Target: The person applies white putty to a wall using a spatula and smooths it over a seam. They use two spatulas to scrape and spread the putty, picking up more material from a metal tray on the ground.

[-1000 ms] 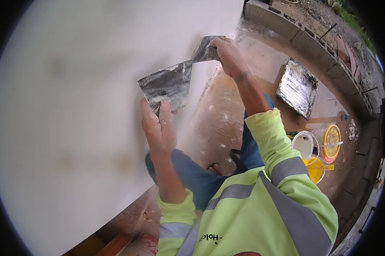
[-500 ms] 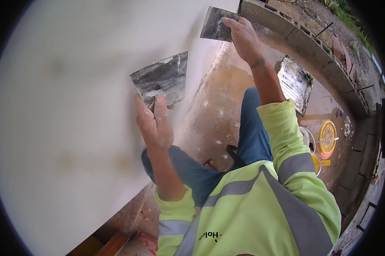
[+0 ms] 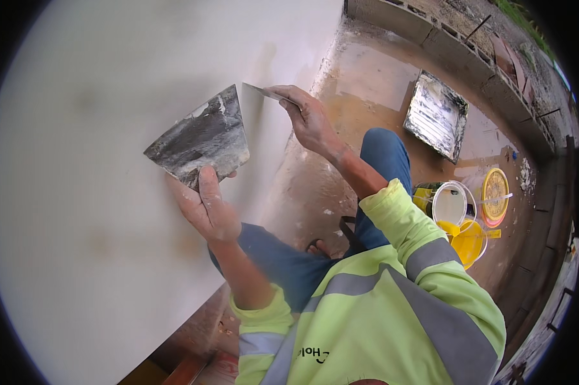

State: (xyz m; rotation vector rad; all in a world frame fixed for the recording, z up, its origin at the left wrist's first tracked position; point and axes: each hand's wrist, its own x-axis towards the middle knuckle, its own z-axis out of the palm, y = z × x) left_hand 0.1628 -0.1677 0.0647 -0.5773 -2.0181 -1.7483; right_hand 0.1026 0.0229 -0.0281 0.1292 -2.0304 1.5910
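Observation:
My left hand [image 3: 206, 208] grips a wide metal putty knife [image 3: 203, 141] by its lower end, thumb on the near face. Grey and white smears coat its broad blade, which flares upward in front of the white wall [image 3: 97, 192]. In my right hand [image 3: 312, 125] is a second putty knife [image 3: 262, 91], turned nearly edge-on so that only a thin strip of its blade shows. Its tip points left, just beside the upper right corner of the first blade, with a narrow gap visible. Faint darker patches and a streak mark the wall behind.
On the wet, stained floor to the right lies a rectangular tray [image 3: 437, 115] smeared with white. Nearer stand a white-rimmed bucket [image 3: 450, 204], a yellow bucket [image 3: 470, 244] and a yellow round lid [image 3: 495, 194]. A low block wall [image 3: 456, 54] curves along the far right.
My right hand has come down and left from the wall's far edge, its putty knife turning edge-on. My left hand has shifted left and slightly down, its blade tilting left.

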